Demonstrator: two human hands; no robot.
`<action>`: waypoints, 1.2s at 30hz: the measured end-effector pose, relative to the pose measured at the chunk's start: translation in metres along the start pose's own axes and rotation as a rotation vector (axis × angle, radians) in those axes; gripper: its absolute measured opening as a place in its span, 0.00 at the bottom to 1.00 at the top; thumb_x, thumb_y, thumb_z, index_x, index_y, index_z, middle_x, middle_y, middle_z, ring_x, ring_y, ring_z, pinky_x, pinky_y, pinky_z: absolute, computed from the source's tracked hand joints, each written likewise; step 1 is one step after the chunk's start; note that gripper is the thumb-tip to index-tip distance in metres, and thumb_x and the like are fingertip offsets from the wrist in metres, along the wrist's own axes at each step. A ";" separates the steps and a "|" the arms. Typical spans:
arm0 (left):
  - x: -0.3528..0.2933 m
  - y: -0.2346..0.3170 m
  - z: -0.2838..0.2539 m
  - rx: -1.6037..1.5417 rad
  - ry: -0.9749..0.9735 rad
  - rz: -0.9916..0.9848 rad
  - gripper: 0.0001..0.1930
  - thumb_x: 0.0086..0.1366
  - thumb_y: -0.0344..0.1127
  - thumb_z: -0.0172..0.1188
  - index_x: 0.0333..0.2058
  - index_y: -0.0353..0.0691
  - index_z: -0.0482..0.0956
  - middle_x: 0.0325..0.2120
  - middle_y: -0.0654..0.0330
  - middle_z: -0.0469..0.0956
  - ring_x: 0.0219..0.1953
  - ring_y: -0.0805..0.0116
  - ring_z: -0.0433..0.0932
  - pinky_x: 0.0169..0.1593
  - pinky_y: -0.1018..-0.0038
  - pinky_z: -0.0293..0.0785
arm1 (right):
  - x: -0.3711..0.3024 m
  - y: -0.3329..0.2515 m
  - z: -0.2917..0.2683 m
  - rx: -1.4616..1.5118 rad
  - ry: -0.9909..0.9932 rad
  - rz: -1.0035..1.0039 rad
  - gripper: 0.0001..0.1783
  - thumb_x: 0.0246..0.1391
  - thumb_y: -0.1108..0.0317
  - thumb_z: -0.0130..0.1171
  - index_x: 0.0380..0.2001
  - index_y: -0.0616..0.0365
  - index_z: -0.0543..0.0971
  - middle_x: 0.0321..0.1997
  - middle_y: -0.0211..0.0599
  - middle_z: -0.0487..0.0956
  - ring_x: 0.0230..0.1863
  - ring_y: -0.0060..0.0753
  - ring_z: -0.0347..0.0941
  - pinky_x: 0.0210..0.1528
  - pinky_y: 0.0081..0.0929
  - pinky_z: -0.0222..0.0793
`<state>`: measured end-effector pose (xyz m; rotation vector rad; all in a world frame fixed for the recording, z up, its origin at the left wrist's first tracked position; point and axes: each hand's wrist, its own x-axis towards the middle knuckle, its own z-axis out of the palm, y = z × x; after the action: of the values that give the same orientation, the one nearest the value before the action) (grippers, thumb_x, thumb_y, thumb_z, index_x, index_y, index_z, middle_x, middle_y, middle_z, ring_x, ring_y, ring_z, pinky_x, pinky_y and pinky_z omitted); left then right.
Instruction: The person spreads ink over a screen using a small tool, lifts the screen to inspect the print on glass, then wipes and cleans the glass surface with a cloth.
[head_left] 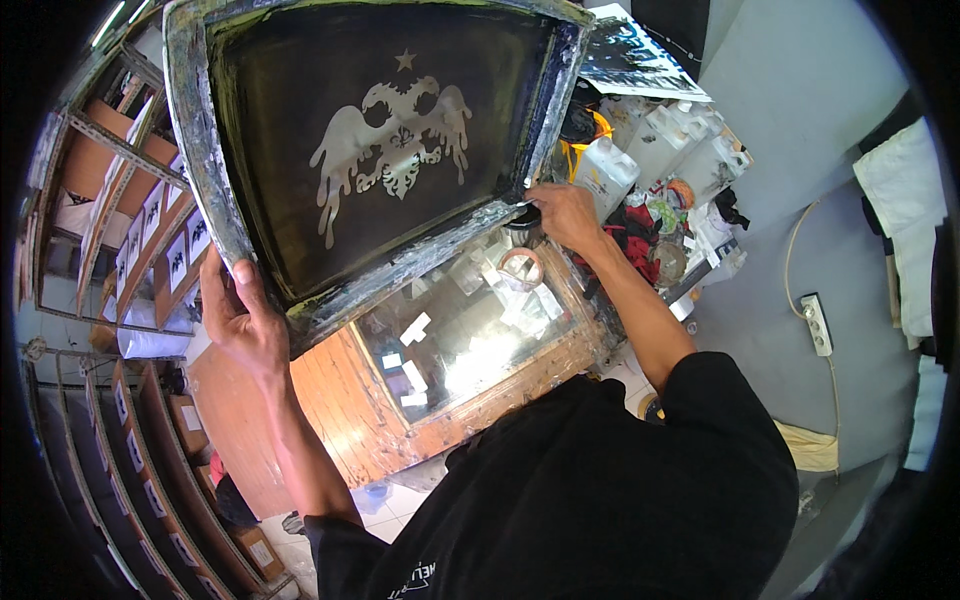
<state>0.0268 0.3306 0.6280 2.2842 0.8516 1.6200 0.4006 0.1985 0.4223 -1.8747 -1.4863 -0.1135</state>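
A screen printing frame [400, 262] is held up tilted over the table, its edges smeared with paint and tape. On its dark mesh [290, 100] shows a pale double-headed eagle with dripping wings and a star above it. My left hand [245, 315] grips the frame's lower left corner, thumb on the near face. At the lower right corner, my right hand [567, 213] is closed with its fingertips pinched against the frame's edge. Below the frame, a roll of tape [521, 266] lies on a glass panel [455, 355] set into the wooden table [315, 400].
Metal shelves [60, 380] with boxes and prints stand at left. A cluttered bench [690, 215] with rags, containers and a printed sheet [650, 60] is at far right. A power strip [817, 325] hangs by its cord on the grey wall. White scraps [413, 377] lie on the glass.
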 end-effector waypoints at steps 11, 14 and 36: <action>0.008 -0.014 0.005 -0.086 0.012 -0.153 0.17 0.76 0.35 0.53 0.55 0.28 0.75 0.44 0.59 0.79 0.43 0.75 0.74 0.48 0.79 0.70 | 0.134 0.007 -0.069 0.067 0.406 -0.091 0.10 0.54 0.71 0.61 0.38 0.55 0.86 0.38 0.45 0.86 0.35 0.50 0.83 0.40 0.38 0.78; 0.009 -0.010 0.003 -0.065 -0.022 -0.180 0.18 0.76 0.36 0.52 0.55 0.28 0.75 0.43 0.60 0.78 0.42 0.76 0.73 0.47 0.80 0.69 | 0.185 0.016 -0.091 -0.245 0.610 -0.257 0.12 0.52 0.72 0.60 0.40 0.49 0.86 0.39 0.37 0.86 0.31 0.46 0.82 0.36 0.37 0.77; -0.001 0.019 0.001 0.071 0.021 0.110 0.17 0.73 0.37 0.56 0.51 0.27 0.76 0.39 0.57 0.78 0.39 0.72 0.74 0.45 0.76 0.70 | 0.042 -0.009 0.003 -0.190 -0.212 -0.132 0.16 0.39 0.77 0.58 0.35 0.55 0.83 0.33 0.44 0.83 0.37 0.53 0.80 0.38 0.50 0.74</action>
<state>0.0335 0.3152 0.6362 2.4061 0.8131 1.6872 0.4051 0.2352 0.4447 -1.9867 -1.7991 -0.1252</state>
